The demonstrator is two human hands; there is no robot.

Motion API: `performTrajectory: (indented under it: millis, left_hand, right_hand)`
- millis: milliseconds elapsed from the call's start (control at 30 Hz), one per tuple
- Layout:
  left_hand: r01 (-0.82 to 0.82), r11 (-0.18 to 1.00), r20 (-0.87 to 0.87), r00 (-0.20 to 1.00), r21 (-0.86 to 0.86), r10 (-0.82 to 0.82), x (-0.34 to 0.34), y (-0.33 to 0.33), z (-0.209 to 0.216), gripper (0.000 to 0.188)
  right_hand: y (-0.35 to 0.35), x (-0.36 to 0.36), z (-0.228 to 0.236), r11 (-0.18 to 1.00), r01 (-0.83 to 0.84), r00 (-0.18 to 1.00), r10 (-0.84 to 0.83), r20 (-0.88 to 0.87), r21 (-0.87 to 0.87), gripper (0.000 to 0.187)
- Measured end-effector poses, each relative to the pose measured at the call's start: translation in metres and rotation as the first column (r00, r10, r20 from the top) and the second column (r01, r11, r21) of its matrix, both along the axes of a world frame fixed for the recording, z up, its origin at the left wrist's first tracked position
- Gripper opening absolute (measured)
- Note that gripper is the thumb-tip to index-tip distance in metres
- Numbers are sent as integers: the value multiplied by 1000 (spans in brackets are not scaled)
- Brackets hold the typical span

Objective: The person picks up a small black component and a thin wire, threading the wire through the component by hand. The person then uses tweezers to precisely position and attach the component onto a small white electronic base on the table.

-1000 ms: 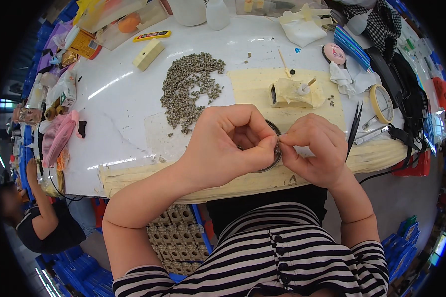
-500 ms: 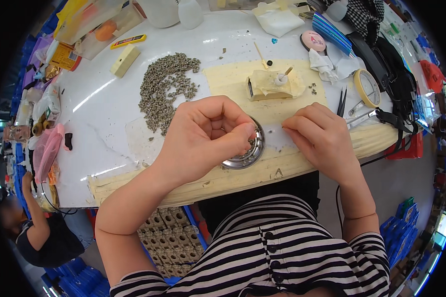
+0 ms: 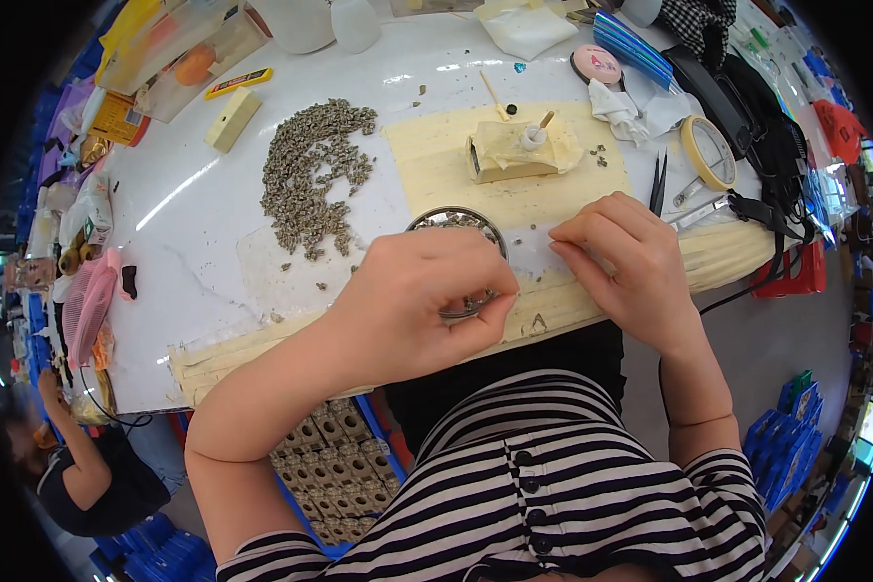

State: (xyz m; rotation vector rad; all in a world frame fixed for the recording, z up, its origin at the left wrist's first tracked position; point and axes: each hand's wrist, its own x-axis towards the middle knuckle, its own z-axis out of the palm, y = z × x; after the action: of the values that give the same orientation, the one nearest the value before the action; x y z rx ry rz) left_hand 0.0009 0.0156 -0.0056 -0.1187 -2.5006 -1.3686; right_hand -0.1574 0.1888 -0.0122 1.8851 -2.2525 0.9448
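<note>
My left hand (image 3: 427, 296) is closed in a pinch over the near side of a round metal dish (image 3: 500, 233); whatever its fingertips hold is too small to make out. Small metal parts (image 3: 448, 220) lie in the dish, which the hand partly covers. To the right, my right hand (image 3: 623, 264) hovers low over the table edge with thumb and fingers bent together, and anything between the tips cannot be made out. A few tiny parts (image 3: 517, 241) rest on the table between the two hands. Left of the dish spreads a large pile of small grey metal parts (image 3: 306, 165).
A tape-covered block (image 3: 519, 170) with a small white cup stands beyond the dish. Black tweezers (image 3: 659, 184), a tape roll (image 3: 705, 155) and a caliper-like metal tool (image 3: 700, 211) lie at right. A pale block (image 3: 232, 120) sits far left. Another person (image 3: 97, 466) works at lower left.
My left hand has moved nearer to me and turned palm-down, uncovering the dish's far side. The right hand stays in nearly the same place. The view has shifted slightly.
</note>
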Motion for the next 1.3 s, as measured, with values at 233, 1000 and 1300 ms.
performTrajectory:
  millis: [233, 1000, 1300]
  left_hand:
    - [57, 896, -65, 993, -441, -96, 0, 8, -12, 14]
    - [-119, 990, -39, 992, -72, 117, -1, 1, -7, 7]
    - [-114, 973, -38, 993, -201, 108, 0, 3, -7, 10]
  right_hand:
    - [2, 2, -4, 1000, 2, 999, -2, 39, 6, 11]
    - [0, 6, -1, 994, -78, 981, 63, 183, 77, 13]
    - [-4, 7, 2, 988, -115, 980, 95, 172, 107, 12]
